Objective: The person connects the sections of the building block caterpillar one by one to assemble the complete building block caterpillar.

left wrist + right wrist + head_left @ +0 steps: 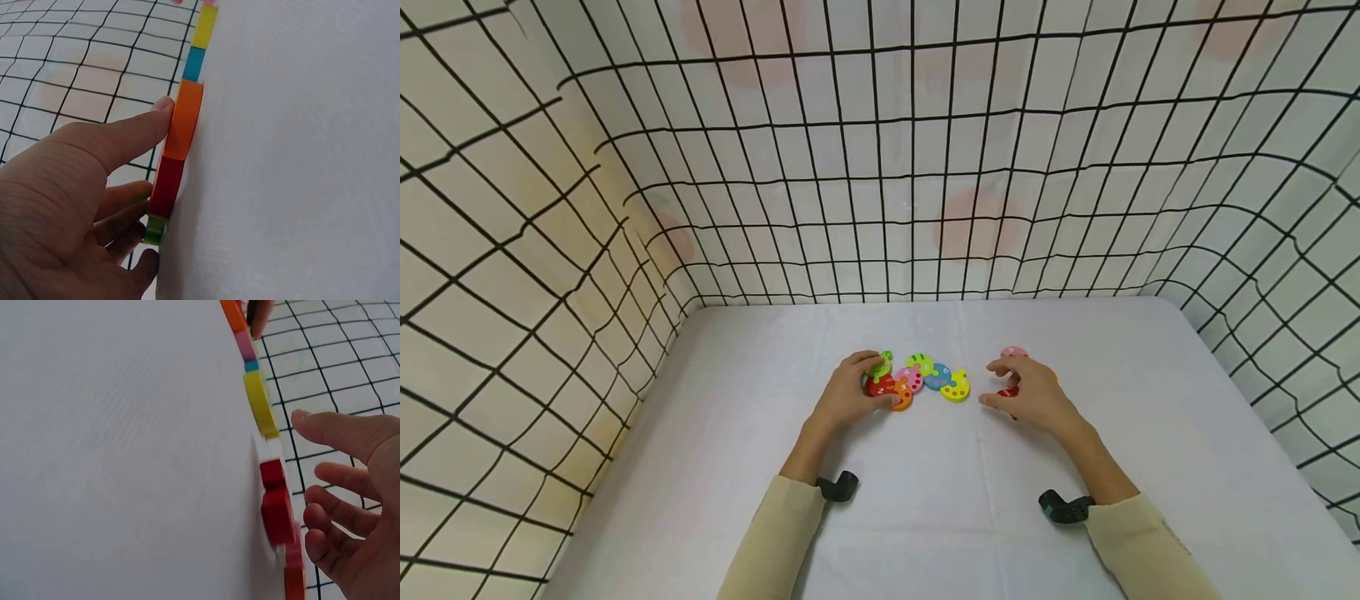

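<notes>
A chain of joined, flat, brightly coloured puzzle pieces lies on the white table. At its left end are a green piece [881, 365], a red piece [167, 187] and an orange piece [185, 120]. My left hand [850, 390] holds this end, thumb against the orange edge and fingers round the far side. Rightward follow a pink piece [909, 380], a light green piece [920, 363], a blue piece [937, 377] and a yellow piece [956, 387]. Past a gap, my right hand [1030, 390] hovers with bent, spread fingers over loose red pieces [277, 515], partly hiding them.
Near the right hand lie another pink piece [1014, 352] and an orange piece [295, 584], mostly covered in the head view. A black wire grid [912, 167] over white cloth borders the table [917, 517] at the back and sides. Each wrist wears a small black camera [838, 487].
</notes>
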`<state>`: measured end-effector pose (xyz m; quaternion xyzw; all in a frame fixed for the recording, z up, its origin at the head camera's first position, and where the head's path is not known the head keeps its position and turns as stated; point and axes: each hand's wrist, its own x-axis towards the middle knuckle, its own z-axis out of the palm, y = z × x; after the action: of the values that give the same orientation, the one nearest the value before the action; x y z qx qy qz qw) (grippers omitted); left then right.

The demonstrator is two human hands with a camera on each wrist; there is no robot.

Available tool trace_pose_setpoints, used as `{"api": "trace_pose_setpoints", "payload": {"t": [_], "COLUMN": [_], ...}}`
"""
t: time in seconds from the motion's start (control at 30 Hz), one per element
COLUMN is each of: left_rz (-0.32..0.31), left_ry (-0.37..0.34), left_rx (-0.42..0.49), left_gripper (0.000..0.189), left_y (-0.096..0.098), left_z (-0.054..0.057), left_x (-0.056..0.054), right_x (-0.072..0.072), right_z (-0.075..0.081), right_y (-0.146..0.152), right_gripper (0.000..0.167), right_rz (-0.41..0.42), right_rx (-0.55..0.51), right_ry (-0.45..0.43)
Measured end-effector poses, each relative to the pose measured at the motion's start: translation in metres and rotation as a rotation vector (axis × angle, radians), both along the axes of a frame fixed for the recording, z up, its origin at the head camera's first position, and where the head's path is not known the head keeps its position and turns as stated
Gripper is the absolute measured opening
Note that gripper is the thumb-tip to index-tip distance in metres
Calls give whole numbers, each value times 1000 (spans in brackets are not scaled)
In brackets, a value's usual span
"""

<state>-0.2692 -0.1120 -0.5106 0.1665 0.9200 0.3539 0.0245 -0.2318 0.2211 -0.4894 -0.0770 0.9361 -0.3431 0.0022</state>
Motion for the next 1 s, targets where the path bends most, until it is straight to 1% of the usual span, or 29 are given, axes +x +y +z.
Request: {"api": "trace_pose_setpoints", "payload": {"t": [0.1,0.27,0.4,0.57,0.67,0.77,0.9,1.0], "left_rz": [4,13,11,-1,-17,-38,-41,-42], "left_ry": [4,-7,-6,1,-6,-19,-45,-55], "left_rx": [-10,-4,2,5,15,21,25,34], "left_gripper": [74,73,73,73,72,72,72,72], "left_y": [0,-1,0,0,1,0,-2,-3], "left_z": [0,-2,-3,-3,-3,-2,-2,-2], "left_x": [0,0,0,-2,-3,-4,-3,-3], "right_x": [4,7,9,10,10,11,11,10], "right_z": [-6,-15,-15,-15,-16,-16,-17,-18], "right_y": [11,26,35,42,44,44,42,40], "right_gripper": [57,53,52,49,47,48,52,51], "right_rz": [21,67,117,171,172,164,168,178], "right_rx": [32,87,104,95,98,103,110,108], "right_ry": [15,11,2,-2,-7,-19,-29,-29]}}
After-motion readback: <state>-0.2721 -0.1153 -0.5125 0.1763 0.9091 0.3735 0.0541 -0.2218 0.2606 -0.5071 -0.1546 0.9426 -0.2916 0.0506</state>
